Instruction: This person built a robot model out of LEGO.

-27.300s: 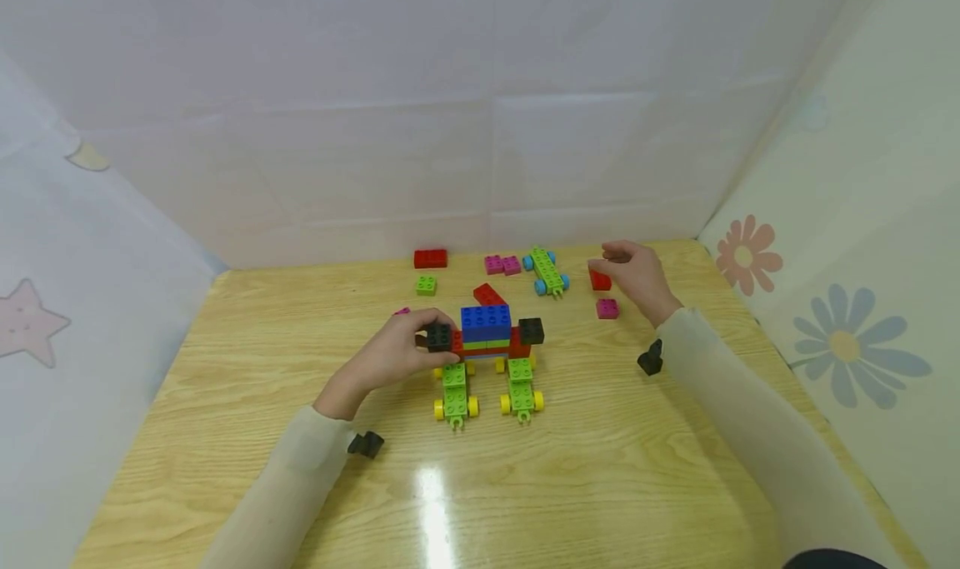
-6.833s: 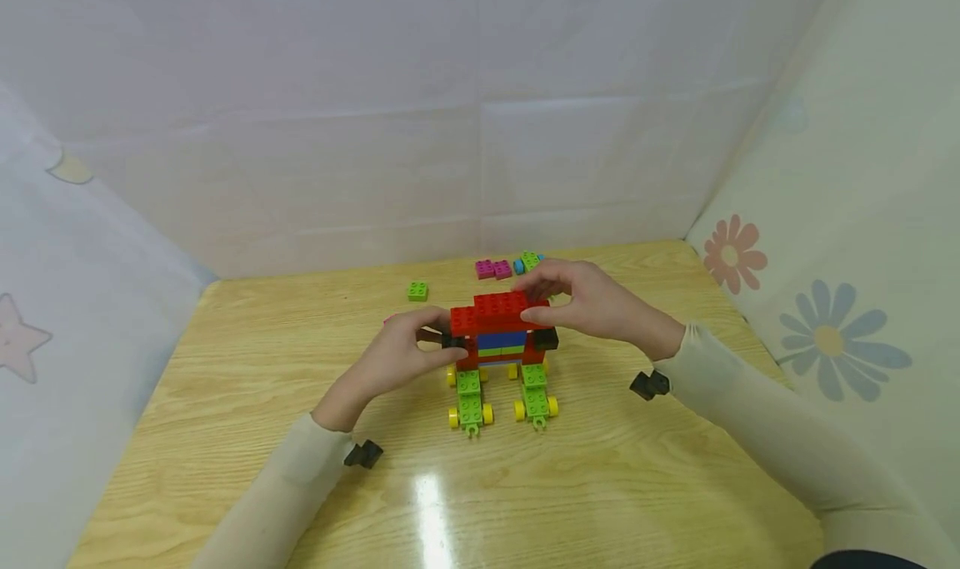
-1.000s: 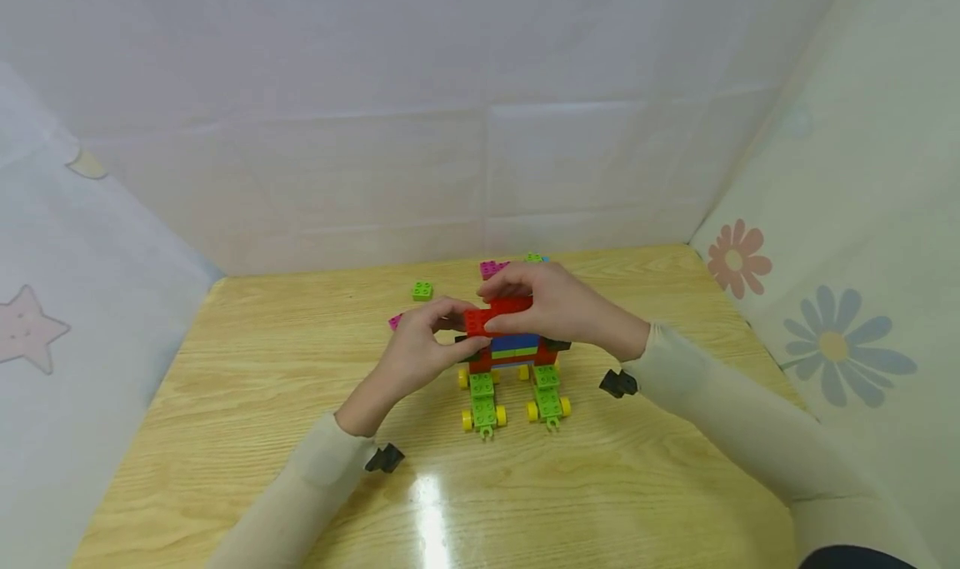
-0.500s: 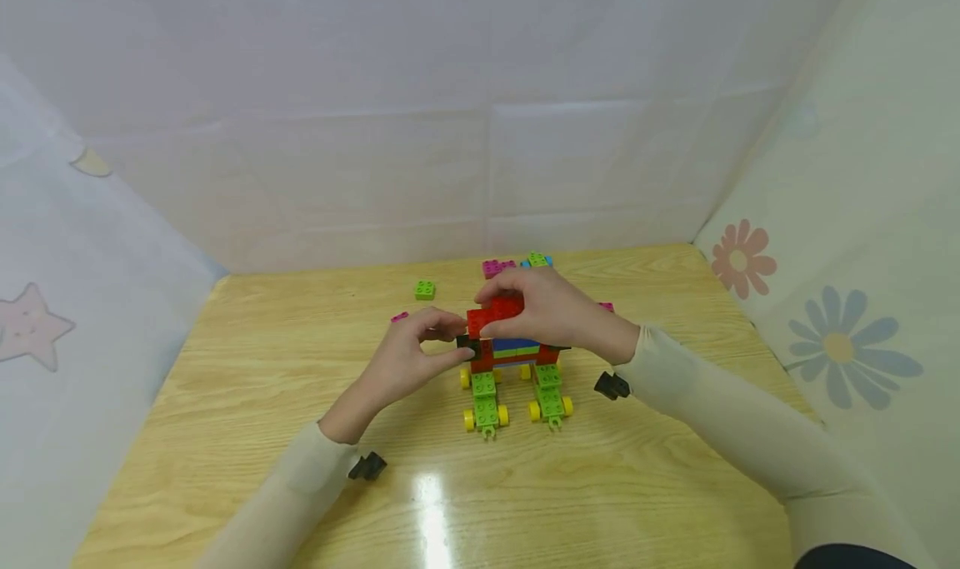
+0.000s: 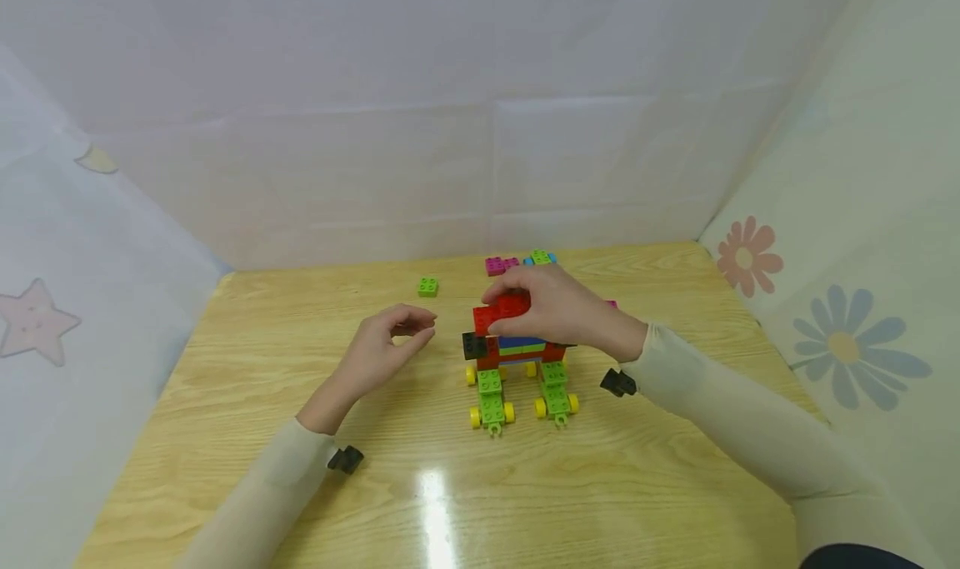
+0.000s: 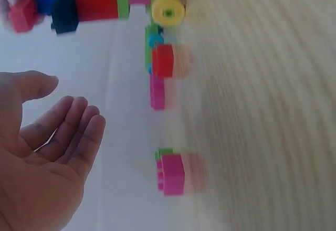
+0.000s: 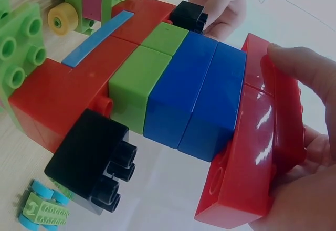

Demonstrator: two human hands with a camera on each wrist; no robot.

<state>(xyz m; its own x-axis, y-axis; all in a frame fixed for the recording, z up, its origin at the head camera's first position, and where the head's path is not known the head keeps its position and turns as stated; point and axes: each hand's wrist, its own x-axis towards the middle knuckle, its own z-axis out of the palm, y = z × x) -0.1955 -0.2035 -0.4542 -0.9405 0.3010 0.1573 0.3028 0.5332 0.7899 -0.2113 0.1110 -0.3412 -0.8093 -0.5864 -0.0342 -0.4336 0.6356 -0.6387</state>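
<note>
A toy-brick build stands on two green wheeled bases (image 5: 491, 398) with yellow wheels. Above them are red bricks, a green layer, blue bricks (image 7: 184, 89) and a black brick (image 5: 474, 346) sticking out on each side. Red bricks (image 7: 247, 152) form the top layer. My right hand (image 5: 566, 306) grips these top red bricks, thumb on the near face and fingers behind, hiding part of them in the head view. To the left of the build, my left hand (image 5: 382, 348) is held apart from it, fingers relaxed and holding nothing.
Behind the build lie pink bricks (image 5: 501, 266), a green base with blue wheels (image 5: 540, 257) and a small green brick (image 5: 427, 286). The left wrist view shows a pink brick (image 6: 173, 174) and a red brick (image 6: 164, 60). White sheets (image 5: 360, 169) close off the back and sides.
My left hand has let go of the build's left black brick and drawn back left. My right hand stays on top. Since the oldest frame, red bricks have been added above the blue.
</note>
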